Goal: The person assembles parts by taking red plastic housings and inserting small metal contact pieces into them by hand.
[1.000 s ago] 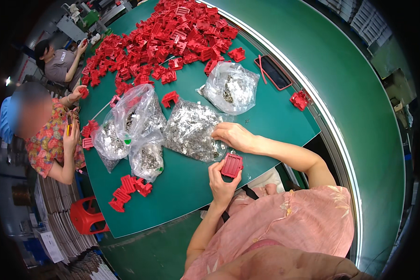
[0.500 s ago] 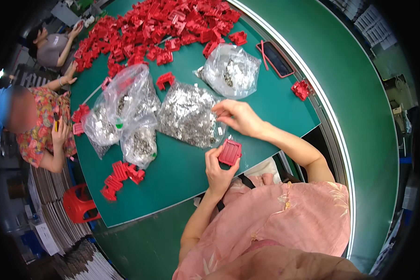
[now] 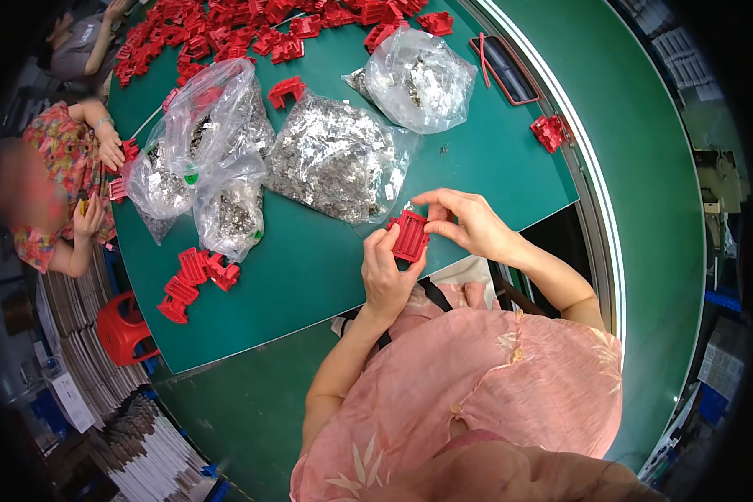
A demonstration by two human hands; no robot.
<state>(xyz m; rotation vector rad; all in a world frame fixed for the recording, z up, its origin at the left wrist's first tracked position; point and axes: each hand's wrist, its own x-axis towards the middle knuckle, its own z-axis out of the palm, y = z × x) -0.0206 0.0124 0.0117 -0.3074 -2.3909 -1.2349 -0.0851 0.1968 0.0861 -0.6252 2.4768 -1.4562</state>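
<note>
My left hand grips a small red plastic frame from below, just above the near edge of the green table. My right hand meets the frame from the right, with fingertips pinched at its top edge; whether a small metal piece is between them is too small to tell. Just beyond my hands lies an open clear bag of small silver metal parts.
More clear bags of metal parts lie left and far right. A heap of red frames fills the table's far end; a small stack of red frames lies near left. A person in a floral top works at left. A red stool stands below.
My right hand has drawn back from the bag of metal parts to the red frame, which my left hand has lifted slightly. The view has shifted toward the near table edge.
</note>
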